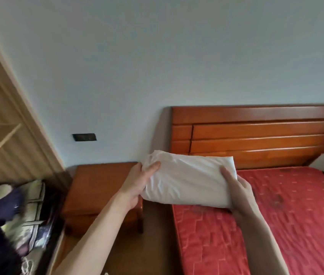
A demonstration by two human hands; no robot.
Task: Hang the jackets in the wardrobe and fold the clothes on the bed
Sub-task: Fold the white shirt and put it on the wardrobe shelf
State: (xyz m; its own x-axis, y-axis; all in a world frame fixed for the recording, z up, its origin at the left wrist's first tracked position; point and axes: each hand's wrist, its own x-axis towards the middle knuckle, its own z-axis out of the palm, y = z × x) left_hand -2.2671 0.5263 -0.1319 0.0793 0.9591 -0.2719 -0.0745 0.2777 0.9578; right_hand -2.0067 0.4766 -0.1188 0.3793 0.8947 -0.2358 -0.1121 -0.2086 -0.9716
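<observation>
A person holds a folded white cloth bundle (188, 181), soft and creased, in both hands above the near corner of a bed, w/ bare forearms reaching in from the bottom of the frame. The left hand (137, 187) grips the bundle's left end: thumb on top, lying across the white fabric, the other fingers hidden under it. The right hand (238, 192) grips the right end the same way, thumb on top near the fold's edge, palm and fingers wrapped under and round the side. The bundle sits tilted, its left end higher in the frame, in front of the headboard's left edge and partly over the gap btwn bed and nightstand; whether its underside touches the mattress can't be told.

The red quilted mattress (276, 225), bare and patterned w/ small pale motifs, fills the lower right. Behind it stands an orange-brown wooden slatted headboard (256, 135) against a pale blue-grey wall (157, 56). A matching orange-brown wooden nightstand (99, 187) stands just beside the bed's left side. A dark rectangular wall socket plate (84, 137) is on the wall above the nightstand. At far left, a light wood wardrobe (2, 135) w/ an open shelf; below it, a blurred heap of dark and patterned fabric items (18, 211).
</observation>
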